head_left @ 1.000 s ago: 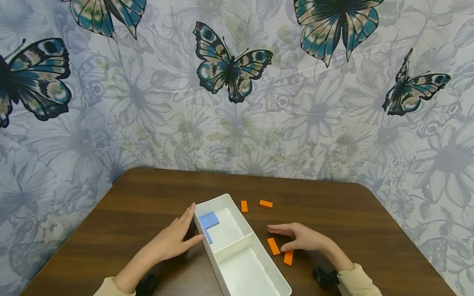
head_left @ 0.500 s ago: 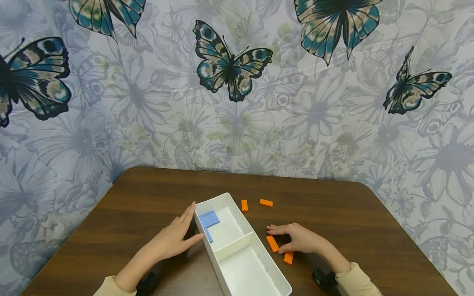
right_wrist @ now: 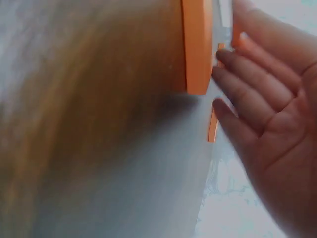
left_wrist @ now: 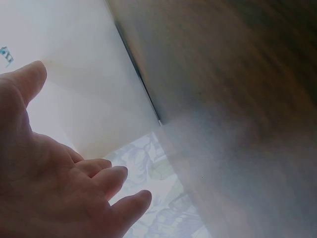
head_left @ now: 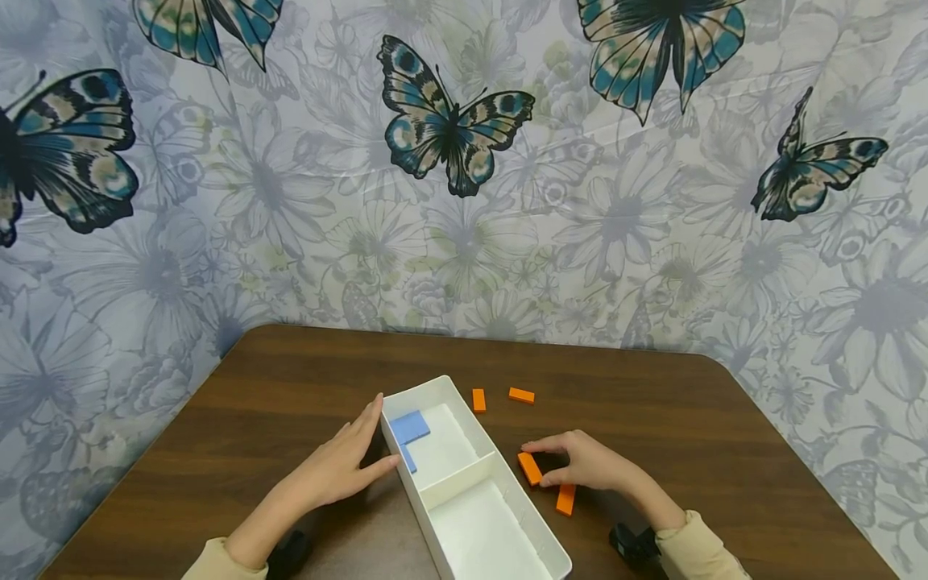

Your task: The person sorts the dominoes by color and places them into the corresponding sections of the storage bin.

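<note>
The left forearm point(head_left: 264, 519) slants in from the near left, and the left grip point(head_left: 337, 467) lies relaxed, fingers extended to the far side, thumb spread off to the right. From the near right comes the right forearm point(head_left: 656, 501), angled far and left; the right grip point(head_left: 589, 463) pinches between thumb and forefinger, its remaining fingers extended.

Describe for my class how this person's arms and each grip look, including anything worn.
The left sleeve and right sleeve are plain pale cream. A dark left device and blocky black right device show near the wrists. The left grip and right grip are bare, ungloved hands. No cables show.
</note>
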A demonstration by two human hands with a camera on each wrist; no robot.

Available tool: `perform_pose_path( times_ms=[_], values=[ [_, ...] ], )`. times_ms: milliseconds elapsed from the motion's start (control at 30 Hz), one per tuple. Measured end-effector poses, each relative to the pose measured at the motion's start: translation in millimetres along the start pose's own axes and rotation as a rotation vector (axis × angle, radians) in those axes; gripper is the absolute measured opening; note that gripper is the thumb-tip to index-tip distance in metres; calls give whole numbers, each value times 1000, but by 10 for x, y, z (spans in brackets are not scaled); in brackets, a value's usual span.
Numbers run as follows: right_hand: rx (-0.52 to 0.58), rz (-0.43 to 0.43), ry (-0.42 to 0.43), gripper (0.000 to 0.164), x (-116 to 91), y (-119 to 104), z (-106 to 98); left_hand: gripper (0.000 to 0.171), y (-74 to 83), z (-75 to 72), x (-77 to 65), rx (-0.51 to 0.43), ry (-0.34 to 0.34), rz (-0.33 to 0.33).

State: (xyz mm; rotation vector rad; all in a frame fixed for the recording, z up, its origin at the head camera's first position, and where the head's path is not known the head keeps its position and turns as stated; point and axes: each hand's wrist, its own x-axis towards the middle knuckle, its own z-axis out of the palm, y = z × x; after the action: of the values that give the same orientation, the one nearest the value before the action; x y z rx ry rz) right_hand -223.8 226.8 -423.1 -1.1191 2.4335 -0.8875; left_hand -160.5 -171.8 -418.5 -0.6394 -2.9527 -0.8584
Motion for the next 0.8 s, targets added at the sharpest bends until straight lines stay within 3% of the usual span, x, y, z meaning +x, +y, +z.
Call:
perform_pose_path(
  times_ms=[267,433,633,800],
  values=[
    [218,-16,76,52,-8,-195,-95,93,-19,3,-3,13,4,0],
    [317,-81,114,52,1,-436,-123,93,-17,-2,-12,12,5,-4],
    [439,-152,54,51,105,-698,59,93,-7,-2,-10,20,3,-5],
    [424,-178,10,51,203,-848,230,93,2,1,1,23,5,6]
  ],
)
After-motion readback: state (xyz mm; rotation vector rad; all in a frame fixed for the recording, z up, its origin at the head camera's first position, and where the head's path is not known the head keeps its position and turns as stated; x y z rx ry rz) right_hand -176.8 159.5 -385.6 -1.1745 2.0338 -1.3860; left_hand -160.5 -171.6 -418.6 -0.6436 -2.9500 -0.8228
